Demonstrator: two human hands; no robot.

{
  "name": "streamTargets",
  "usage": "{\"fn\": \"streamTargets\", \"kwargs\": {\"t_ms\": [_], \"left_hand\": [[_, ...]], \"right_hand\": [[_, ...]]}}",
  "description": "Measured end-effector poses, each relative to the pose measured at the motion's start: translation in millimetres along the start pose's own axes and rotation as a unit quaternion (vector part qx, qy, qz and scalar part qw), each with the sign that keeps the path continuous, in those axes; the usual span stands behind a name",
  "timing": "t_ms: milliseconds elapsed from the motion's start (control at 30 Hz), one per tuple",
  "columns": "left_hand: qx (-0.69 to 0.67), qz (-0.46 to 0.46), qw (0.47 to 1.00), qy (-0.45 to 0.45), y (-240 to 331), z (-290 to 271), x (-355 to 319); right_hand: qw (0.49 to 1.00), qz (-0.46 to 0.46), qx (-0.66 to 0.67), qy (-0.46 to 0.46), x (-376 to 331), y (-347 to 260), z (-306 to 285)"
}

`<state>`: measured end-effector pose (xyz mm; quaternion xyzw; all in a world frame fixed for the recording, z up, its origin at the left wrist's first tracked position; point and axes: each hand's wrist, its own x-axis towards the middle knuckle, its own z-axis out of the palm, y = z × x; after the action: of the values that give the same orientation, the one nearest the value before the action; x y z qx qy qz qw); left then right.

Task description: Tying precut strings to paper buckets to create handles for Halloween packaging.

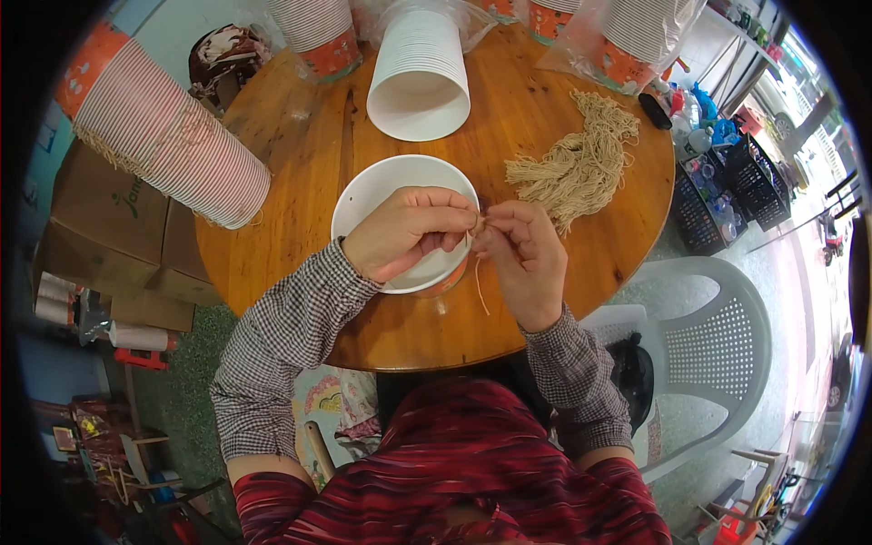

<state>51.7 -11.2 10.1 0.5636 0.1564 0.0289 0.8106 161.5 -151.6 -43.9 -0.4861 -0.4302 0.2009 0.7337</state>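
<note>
Two hands meet at the centre of the frame above a white paper bowl (363,195) on the round wooden table (300,136): the left hand (404,232) and the right hand (522,259) both pinch a thin beige string (478,283), its end dangling below the fingers. A bundle of beige strings (577,163) lies right of centre, and a stack of white paper bowls (420,68) lies on its side at the top

One head-worn fisheye view — looking steeply down, close over the round wooden table (363,136).
</note>
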Motion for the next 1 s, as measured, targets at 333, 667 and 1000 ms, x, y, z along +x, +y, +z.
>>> {"fn": "streamTargets", "kwargs": {"t_ms": [333, 667, 1000], "left_hand": [[0.202, 0.037, 0.977, 0.058, 2, 9, -1], [0.268, 0.097, 0.956, 0.071, -6, 10, 0], [0.223, 0.118, 0.966, 0.061, -7, 14, 3]], "right_hand": [[1.000, 0.012, -0.014, -0.021, 1, -4, -9], [0.999, 0.027, -0.046, -0.003, 1, 2, -12], [0.996, 0.038, -0.077, 0.028, 1, 5, -12]]}}
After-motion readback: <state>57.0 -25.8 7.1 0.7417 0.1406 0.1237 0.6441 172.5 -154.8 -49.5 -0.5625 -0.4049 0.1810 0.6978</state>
